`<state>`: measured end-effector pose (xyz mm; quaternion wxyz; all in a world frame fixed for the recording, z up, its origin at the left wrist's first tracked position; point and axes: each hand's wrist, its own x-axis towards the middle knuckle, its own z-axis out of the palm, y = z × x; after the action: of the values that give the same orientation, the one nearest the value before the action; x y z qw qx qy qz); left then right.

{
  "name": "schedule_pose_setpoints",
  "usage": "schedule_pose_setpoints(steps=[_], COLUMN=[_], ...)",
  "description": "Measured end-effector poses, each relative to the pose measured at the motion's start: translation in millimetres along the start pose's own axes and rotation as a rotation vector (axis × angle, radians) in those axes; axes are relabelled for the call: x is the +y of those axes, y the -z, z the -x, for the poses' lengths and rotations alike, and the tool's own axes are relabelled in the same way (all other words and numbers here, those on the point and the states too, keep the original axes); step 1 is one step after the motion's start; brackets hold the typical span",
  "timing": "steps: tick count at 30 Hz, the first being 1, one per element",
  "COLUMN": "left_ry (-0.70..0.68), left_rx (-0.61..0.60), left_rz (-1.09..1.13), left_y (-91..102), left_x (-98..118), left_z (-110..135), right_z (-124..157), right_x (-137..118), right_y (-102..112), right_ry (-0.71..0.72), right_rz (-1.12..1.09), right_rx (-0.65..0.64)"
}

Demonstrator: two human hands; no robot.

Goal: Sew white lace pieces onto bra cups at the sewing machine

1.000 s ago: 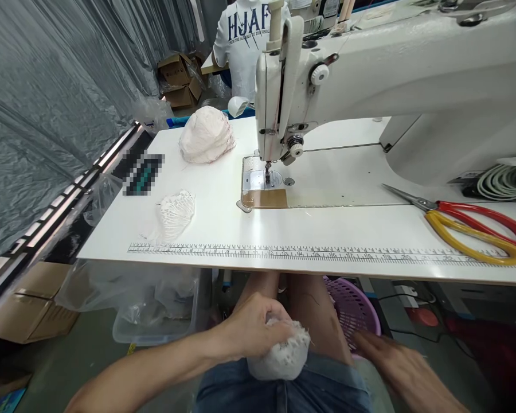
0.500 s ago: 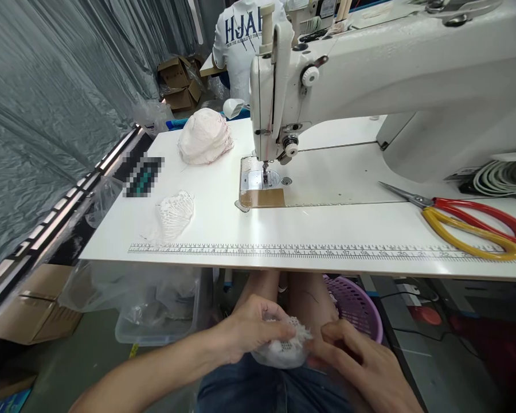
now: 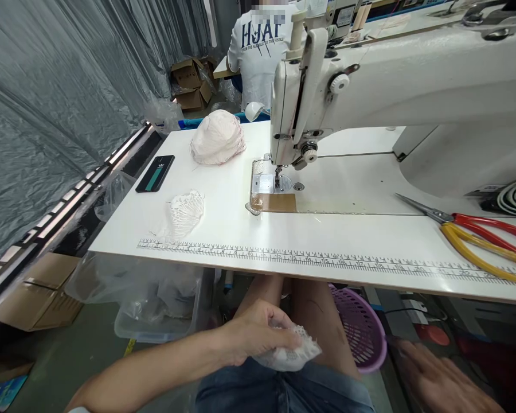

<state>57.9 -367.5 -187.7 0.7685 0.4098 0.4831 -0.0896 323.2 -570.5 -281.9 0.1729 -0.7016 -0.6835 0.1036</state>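
Above my lap, my left hand (image 3: 269, 335) is closed on a small white lace piece (image 3: 290, 350), pinched between thumb and fingers. Part of the lace is hidden under the hand. My right hand (image 3: 438, 376) is off to the right, beyond the purple basket, smeared by motion; its fingers are not clear enough to read. On the table lies another white lace piece (image 3: 184, 215). Behind it sits a stack of pale pink fabric cups (image 3: 218, 137).
A white sewing machine (image 3: 370, 86) stands on the table (image 3: 223, 229). Red-and-yellow scissors (image 3: 468, 229) lie at right, a phone (image 3: 155, 173) at left. Below are a purple basket (image 3: 363, 330) and a clear plastic bin (image 3: 155, 330). A person in a white shirt (image 3: 262, 57) sits beyond.
My right hand has left the lace and swung right, past the purple basket. My left hand still holds the lace. The view has turned slightly, shifting the table and machine to the right.
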Motion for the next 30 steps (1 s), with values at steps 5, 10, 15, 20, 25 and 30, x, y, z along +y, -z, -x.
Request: schedule_pose_setpoints(steps=[5, 10, 15, 20, 25, 30], left_ry=[-0.052, -0.149, -0.352, -0.360, -0.320, -0.267], left_rx=[-0.045, -0.074, -0.185, -0.187, -0.121, -0.130], left_rz=[-0.048, -0.118, -0.161, -0.234, -0.224, -0.133], left_y=[-3.2, -0.3, 9.5, 9.9, 6.5, 9.3], left_x=[1.3, -0.8, -5.6, -4.4, 0.6, -0.7], left_z=[3.6, 10.2, 8.6, 7.4, 10.0, 5.6], right_z=[-45.7, -96.4, -107.9, -111.1, -108.9, -103.1], right_x=[-77.9, -129.2, -131.8, -135.4, -130.9, -123.3], right_y=[23.1, 34.7, 34.5, 37.8, 34.2, 35.6], right_ry=[-0.084, -0.239, -0.336, -0.363, -0.285, -0.259], right_rz=[-0.306, -0.679, -1.001, -1.009, -1.136, -1.224], right_rx=[-0.245, -0.417, -0.544, -0.577, -0.609, -0.696])
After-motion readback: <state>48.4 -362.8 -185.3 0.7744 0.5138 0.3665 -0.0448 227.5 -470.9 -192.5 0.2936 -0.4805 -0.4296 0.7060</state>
